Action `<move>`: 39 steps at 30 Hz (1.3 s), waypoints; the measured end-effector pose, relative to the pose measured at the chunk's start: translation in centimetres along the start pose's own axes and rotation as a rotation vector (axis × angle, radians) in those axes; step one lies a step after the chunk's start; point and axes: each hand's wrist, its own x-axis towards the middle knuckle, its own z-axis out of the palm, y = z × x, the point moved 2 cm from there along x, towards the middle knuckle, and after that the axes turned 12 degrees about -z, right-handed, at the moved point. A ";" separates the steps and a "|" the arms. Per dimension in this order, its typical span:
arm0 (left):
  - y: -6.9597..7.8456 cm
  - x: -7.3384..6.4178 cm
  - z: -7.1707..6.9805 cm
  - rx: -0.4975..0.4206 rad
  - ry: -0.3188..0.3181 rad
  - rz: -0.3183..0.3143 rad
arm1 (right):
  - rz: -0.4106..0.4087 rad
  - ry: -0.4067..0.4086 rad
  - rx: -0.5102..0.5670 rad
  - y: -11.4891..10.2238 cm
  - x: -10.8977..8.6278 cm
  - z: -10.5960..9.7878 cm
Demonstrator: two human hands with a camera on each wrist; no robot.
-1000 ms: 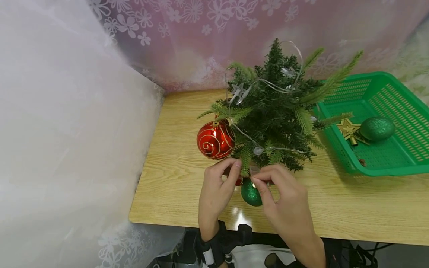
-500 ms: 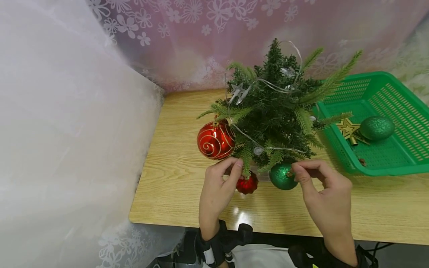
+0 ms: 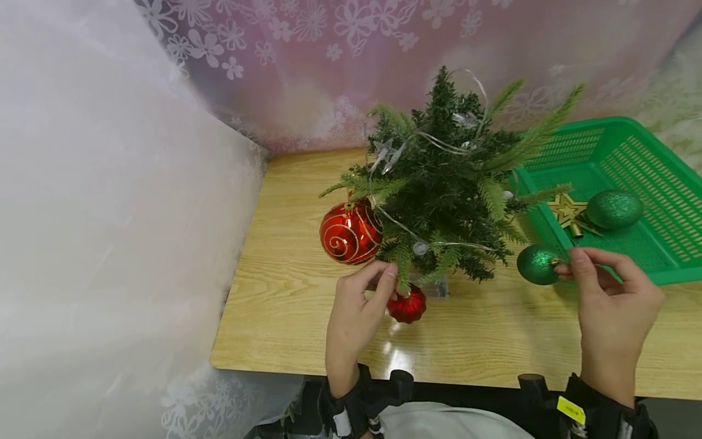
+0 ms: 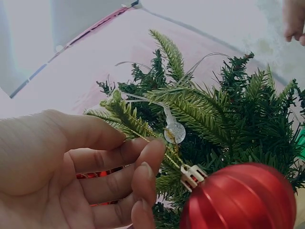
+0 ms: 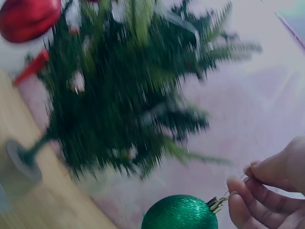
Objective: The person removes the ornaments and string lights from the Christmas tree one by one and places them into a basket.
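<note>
A small green Christmas tree (image 3: 439, 189), strung with clear lights, stands on the wooden table. At its front my left hand (image 3: 353, 317) pinches a branch tip and the gold cord (image 4: 157, 145) of a ribbed red bauble (image 3: 407, 306), which hangs below the fingertips. Over to the right, my right hand (image 3: 616, 299) holds a glittery green bauble (image 3: 537, 266) by the thread at its gold cap (image 5: 217, 204), between thumb and fingers. A large red bauble (image 3: 351, 234) with gold swirls hangs from the tree's left side.
A green plastic basket (image 3: 682, 277) stands right of the tree, holding a gold star (image 3: 565, 209) and another green glitter bauble (image 3: 614, 208). A patterned pink cloth (image 3: 329, 91) hangs behind the table (image 3: 274, 317), whose front edge lies close to the wrists.
My right hand has carried the green bauble from the tree's front rightward to beside the basket, uncovering the ribbed red bauble. The left hand has stayed in place.
</note>
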 end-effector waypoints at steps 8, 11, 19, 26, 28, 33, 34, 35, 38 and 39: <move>-0.3 -0.1 0.0 0.005 0.003 0.014 | 0.034 0.164 0.129 3.3 1.8 -2.4; -0.2 0.0 0.0 0.009 0.005 0.020 | 0.054 0.193 0.161 4.1 2.6 -3.1; -0.2 0.0 0.0 0.010 0.006 0.005 | 0.129 0.254 0.183 5.4 4.0 -3.7; -0.3 0.0 0.0 0.018 0.009 0.003 | 0.102 0.263 0.175 6.4 3.4 -3.6; -0.3 0.0 0.0 0.018 0.011 0.003 | 0.069 0.237 0.085 6.7 3.3 -3.5; -0.2 0.0 -0.1 0.016 0.013 -0.004 | -0.012 0.171 -0.258 7.2 2.7 -3.3; -0.2 0.0 -0.1 0.017 0.014 -0.003 | -0.027 0.162 -0.325 7.3 2.5 -3.3; -0.2 0.0 -0.1 0.017 0.014 -0.003 | -0.034 0.160 -0.364 7.4 2.3 -3.3; -0.2 0.1 -0.1 0.019 0.014 -0.001 | -0.070 0.141 -0.453 7.8 1.7 -3.3; -0.2 0.1 -0.1 0.020 0.016 -0.001 | -0.084 0.137 -0.468 7.9 1.7 -3.3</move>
